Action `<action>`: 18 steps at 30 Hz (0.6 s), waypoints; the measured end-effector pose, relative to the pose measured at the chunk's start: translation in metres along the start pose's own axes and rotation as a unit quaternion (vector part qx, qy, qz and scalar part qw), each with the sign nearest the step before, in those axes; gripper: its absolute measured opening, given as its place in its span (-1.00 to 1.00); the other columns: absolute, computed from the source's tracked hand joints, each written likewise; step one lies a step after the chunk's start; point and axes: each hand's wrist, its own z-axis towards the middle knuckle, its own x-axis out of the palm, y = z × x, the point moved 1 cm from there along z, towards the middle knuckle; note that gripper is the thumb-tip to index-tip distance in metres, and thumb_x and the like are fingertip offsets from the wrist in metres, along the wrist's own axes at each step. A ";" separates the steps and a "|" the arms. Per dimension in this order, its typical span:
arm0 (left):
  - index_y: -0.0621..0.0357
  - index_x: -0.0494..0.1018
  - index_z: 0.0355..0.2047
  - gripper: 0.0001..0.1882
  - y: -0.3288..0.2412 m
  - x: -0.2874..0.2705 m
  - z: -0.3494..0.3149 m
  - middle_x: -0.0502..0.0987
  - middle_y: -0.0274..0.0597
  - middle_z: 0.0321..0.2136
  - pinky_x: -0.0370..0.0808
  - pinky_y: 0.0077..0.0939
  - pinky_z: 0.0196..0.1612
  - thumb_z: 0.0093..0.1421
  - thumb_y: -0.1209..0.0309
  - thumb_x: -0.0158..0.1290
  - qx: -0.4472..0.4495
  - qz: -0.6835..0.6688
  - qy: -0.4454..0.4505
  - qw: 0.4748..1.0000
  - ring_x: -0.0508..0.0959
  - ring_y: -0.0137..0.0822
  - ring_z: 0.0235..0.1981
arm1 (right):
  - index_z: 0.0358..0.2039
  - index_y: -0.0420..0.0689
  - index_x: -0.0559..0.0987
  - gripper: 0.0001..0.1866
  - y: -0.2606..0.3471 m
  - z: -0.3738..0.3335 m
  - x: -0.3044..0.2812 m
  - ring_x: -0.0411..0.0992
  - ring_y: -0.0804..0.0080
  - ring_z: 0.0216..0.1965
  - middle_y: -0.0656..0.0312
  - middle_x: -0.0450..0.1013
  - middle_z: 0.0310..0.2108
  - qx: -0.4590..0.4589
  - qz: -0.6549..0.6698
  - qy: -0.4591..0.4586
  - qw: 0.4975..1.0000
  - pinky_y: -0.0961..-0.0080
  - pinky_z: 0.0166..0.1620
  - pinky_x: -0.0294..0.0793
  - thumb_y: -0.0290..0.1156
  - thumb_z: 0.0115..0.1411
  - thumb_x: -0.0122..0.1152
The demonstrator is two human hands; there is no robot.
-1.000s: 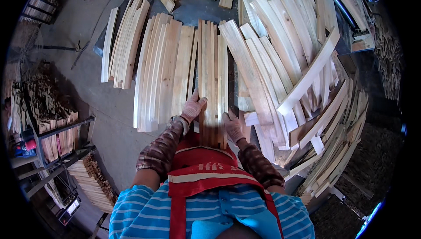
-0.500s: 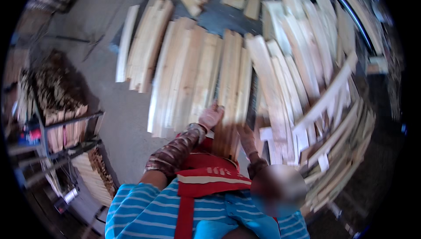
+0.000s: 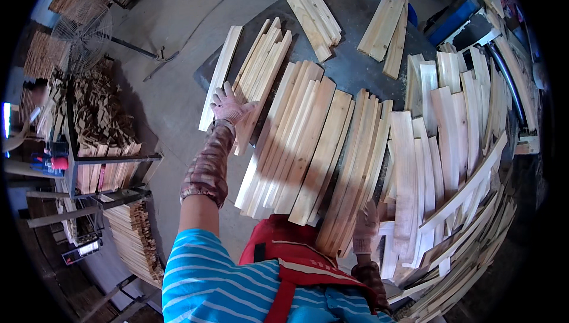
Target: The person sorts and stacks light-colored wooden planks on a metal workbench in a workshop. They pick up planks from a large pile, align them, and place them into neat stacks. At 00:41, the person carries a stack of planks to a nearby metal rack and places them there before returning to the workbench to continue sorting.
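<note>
My left hand (image 3: 231,107), in a pale knitted glove, reaches out with fingers spread over the group of wooden strips (image 3: 268,80) at the table's left. Its fingertips lie at a single pale strip (image 3: 221,74) beside that group. Close to my body, my right hand (image 3: 365,228), also gloved, has its fingers stretched out along the right side of a row of wooden strips (image 3: 355,169). Between the hands lies a wide group of strips (image 3: 290,145), side by side, with a broader board (image 3: 323,157) at its right.
All of this lies on a dark table (image 3: 349,26). Two small strip groups sit at its far side, one with a wide board (image 3: 308,11). Heaped strips (image 3: 456,109) crowd the right. A fan (image 3: 83,29) and a metal rack of wood (image 3: 112,163) stand at left.
My left hand has left the middle strips and moved forward and left to the left group, its fingers spreading. My right hand stays near the right row. The view has shifted.
</note>
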 end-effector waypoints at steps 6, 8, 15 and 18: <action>-0.08 0.00 0.37 0.21 -0.043 -0.004 -0.004 0.10 0.32 0.28 0.03 0.22 0.34 -0.23 -0.04 0.43 0.050 0.099 0.061 0.992 0.10 0.37 0.33 | 0.25 -0.11 0.44 -0.45 0.123 0.046 0.106 0.49 0.15 0.08 -0.01 0.44 0.14 0.002 0.139 0.183 0.973 0.33 0.11 0.49 -0.36 0.23 0.26; -0.08 -0.04 0.38 0.20 -0.038 -0.010 0.008 0.14 0.24 0.23 0.15 0.16 0.30 -0.20 0.05 0.43 0.017 0.063 0.082 0.994 0.16 0.30 0.30 | 0.30 -0.10 0.37 -0.40 0.130 0.043 0.144 0.45 0.05 0.13 -0.06 0.37 0.21 -0.055 -0.030 0.072 0.995 0.24 0.15 0.47 -0.29 0.25 0.22; -0.14 -0.12 0.43 0.22 -0.030 -0.003 0.034 0.13 0.21 0.24 0.15 0.16 0.30 -0.17 0.17 0.39 -0.031 0.051 0.084 0.995 0.16 0.26 0.30 | 0.45 -0.04 0.09 -0.02 0.095 0.060 0.179 0.40 -0.06 0.19 -0.15 0.31 0.27 0.344 -0.168 0.106 0.917 0.14 0.17 0.43 0.15 0.12 0.18; -0.12 -0.05 0.38 0.17 -0.041 -0.005 0.039 0.19 0.23 0.18 0.18 0.14 0.26 -0.19 0.16 0.39 -0.063 0.055 0.065 0.994 0.22 0.26 0.25 | 0.37 -0.03 0.25 -0.08 0.111 0.066 0.175 0.45 -0.07 0.11 -0.16 0.39 0.17 0.319 -0.130 0.051 0.937 0.14 0.11 0.49 0.04 0.04 0.32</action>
